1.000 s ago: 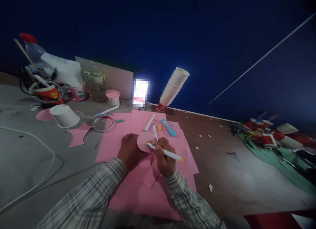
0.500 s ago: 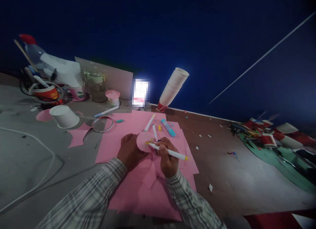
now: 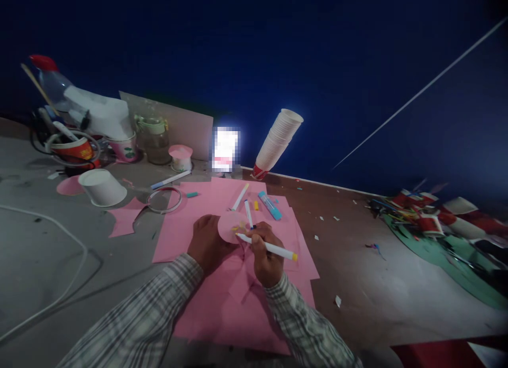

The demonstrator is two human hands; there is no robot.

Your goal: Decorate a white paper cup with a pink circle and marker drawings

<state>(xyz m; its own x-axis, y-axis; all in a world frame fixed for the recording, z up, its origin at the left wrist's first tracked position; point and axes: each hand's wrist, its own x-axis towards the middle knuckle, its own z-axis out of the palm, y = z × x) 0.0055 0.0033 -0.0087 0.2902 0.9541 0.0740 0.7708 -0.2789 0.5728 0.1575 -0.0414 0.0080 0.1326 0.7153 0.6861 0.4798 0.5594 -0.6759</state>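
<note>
My left hand (image 3: pixel 207 244) is closed around the left edge of a round pink paper disc (image 3: pixel 227 228); what lies under the disc is hidden by the hand. Small yellow marks show on the disc. Between the fingers of my right hand (image 3: pixel 268 257) is a white felt-tip marker with a yellow end (image 3: pixel 280 250), its tip at the disc's lower edge. Pink paper sheets (image 3: pixel 238 325) lie under both hands. Just beyond them are a blue-tipped marker (image 3: pixel 248 212), a white marker (image 3: pixel 240 198), a yellow cap (image 3: pixel 256 205) and a light-blue glue stick (image 3: pixel 270 205).
A tall leaning stack of paper cups (image 3: pixel 278 143) stands behind, beside a bright blurred screen (image 3: pixel 226 150). To the left are a tipped white cup (image 3: pixel 103 188), a roll of tape (image 3: pixel 164 200), a jar (image 3: pixel 153 140) and a cable (image 3: pixel 75 238). Craft items on green material (image 3: pixel 428 246) are at right.
My right hand and the marker have shifted slightly left and down over the disc. The disc has moved a little left, and its yellow marks show more plainly.
</note>
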